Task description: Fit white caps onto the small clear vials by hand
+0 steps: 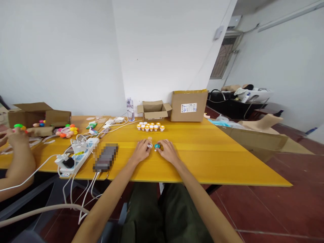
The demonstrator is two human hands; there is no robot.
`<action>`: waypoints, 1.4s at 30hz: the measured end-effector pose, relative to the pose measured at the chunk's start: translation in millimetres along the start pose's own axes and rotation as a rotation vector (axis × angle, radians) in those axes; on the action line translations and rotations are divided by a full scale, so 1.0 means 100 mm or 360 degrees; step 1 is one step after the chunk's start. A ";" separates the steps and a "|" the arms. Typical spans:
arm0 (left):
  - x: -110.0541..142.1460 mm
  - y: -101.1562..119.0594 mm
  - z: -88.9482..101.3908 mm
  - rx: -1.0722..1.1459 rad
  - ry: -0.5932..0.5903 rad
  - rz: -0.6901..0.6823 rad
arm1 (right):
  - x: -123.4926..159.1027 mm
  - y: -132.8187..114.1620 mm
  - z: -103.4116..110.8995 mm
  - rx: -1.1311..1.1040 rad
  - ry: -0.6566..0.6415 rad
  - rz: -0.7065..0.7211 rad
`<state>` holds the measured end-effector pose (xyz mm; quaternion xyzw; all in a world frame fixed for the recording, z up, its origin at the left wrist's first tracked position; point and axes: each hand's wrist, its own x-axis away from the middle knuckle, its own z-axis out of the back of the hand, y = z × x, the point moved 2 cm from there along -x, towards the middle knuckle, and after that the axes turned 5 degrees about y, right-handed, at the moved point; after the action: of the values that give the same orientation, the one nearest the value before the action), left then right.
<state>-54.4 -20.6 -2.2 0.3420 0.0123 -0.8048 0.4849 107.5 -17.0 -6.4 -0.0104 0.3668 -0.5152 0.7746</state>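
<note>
Yellow tabletop is filling mid-frame, a small white round piece and a teal round piece lying side by side between two hands.
At frame centre, the white piece is sitting just left of the teal piece, apart, each nearer its own-side hand; neither is showing a clear long axis. The left hand is resting half-closed, thumb and fingers pinching the white piece; the right hand is likewise pinching the teal.
</note>
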 end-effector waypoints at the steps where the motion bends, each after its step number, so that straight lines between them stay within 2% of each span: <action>1: 0.00 0.00 0.00 0.0007 0.0002 -0.0003 | 0.00 0.00 0.00 -0.0011 0.0016 0.0001; 9: -0.01 -0.03 -0.01 0.0044 -0.0006 0.0013 | -0.03 0.10 0.01 0.0006 0.0194 -0.0143; 24: 0.00 -0.06 -0.03 0.0104 0.0009 0.0012 | -0.03 0.22 -0.10 0.0025 0.0130 -0.0140; 29: 0.00 -0.06 -0.03 0.0070 -0.0001 0.0011 | -0.04 0.20 -0.10 0.0024 0.0147 -0.0149; 34: -0.01 -0.06 -0.04 0.0021 -0.0024 0.0029 | -0.03 0.14 -0.06 -0.0002 0.0163 -0.0056; 42: -0.03 -0.05 -0.03 -0.0025 -0.0038 0.0059 | 0.00 0.01 -0.01 0.0044 0.0103 -0.0008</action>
<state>-55.7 -14.5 -4.5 0.3287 0.0064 -0.7997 0.5025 107.2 -15.9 -7.6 0.0162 0.3844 -0.5222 0.7611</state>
